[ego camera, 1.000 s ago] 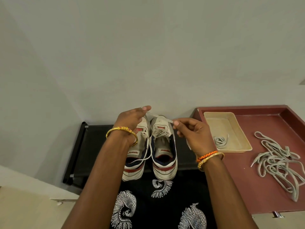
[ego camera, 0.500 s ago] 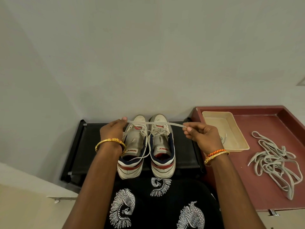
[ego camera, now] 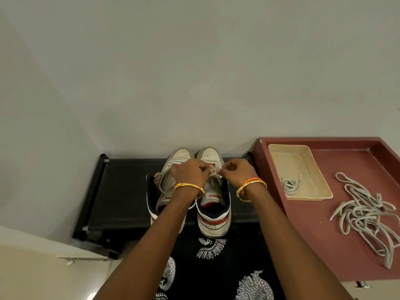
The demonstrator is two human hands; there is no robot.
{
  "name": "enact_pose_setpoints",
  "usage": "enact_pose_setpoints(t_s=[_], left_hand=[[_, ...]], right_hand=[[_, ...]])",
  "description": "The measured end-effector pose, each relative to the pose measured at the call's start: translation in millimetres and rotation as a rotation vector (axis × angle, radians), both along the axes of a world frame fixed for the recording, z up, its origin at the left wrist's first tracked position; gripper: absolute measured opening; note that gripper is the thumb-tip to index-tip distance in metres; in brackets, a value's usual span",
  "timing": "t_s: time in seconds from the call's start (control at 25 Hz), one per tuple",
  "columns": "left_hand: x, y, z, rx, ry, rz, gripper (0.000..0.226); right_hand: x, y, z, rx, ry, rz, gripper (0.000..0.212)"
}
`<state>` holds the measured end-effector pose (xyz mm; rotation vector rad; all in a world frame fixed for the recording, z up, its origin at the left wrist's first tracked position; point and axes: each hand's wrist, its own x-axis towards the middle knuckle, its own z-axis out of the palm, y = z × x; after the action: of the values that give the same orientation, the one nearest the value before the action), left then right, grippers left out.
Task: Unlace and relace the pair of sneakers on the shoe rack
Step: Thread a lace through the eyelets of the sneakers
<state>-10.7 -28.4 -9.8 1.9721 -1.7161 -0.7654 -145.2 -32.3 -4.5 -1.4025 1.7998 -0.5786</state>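
1. Working the lace at the toe-end eyelets: the left hand (ego camera: 191, 173) and the right hand (ego camera: 234, 173) meet over the forward part of the right-hand white sneaker with navy collar and red heel stripe (ego camera: 213, 198), each pinching a short run of the flat off-white shoelace (ego camera: 214, 170) between thumb and fingertips.
2. Its twin, the left-hand white sneaker (ego camera: 166, 185), stands just beside it, toes to the wall, both on the black fabric-topped shoe rack (ego camera: 125, 191); its laces lie slack over the tongue.
3. Which eyelet the lace is passing through cannot be told; the fingers hide it.
4. Technique, as judged: keep the flat lace untwisted, draw both ends to equal length before crossing, and hold the shoe from sliding, since neither hand steadies it.
5. To the right, a dark red tray-topped bench (ego camera: 313, 245) carries a shallow beige plastic tray (ego camera: 303, 161) holding one coiled lace (ego camera: 289, 184), and a loose heap of grey-white laces (ego camera: 365, 215) beside it.
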Motion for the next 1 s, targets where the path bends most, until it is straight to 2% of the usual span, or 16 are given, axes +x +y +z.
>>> enact_pose_setpoints(t_s=[0.08, 0.16, 0.24, 0.4, 0.52, 1.0], left_hand=[[-7, -3, -4, 0.04, -0.241, -0.017, 0.018], [-12, -4, -12, 0.099, -0.331, -0.019, 0.017], [-12, -5, -24, 0.141, -0.29, 0.018, 0.019], [-11, -8, -39, 0.112, -0.186, 0.102, 0.021], [-17, -9, -39, 0.107, -0.184, 0.111, 0.019], [-22, -10, -35, 0.15, -0.211, 0.022, 0.017]], right_hand=[[5, -4, -19, 0.174, 0.105, 0.095, 0.026], [9, -7, -32, 0.176, 0.154, 0.079, 0.028], [7, -10, -42, 0.145, 0.108, -0.019, 0.026], [-6, -13, -48, 0.201, -0.154, -0.231, 0.013], [-10, -10, -42, 0.249, -0.301, -0.269, 0.024], [-16, -9, -50, 0.293, -0.418, -0.306, 0.021]])
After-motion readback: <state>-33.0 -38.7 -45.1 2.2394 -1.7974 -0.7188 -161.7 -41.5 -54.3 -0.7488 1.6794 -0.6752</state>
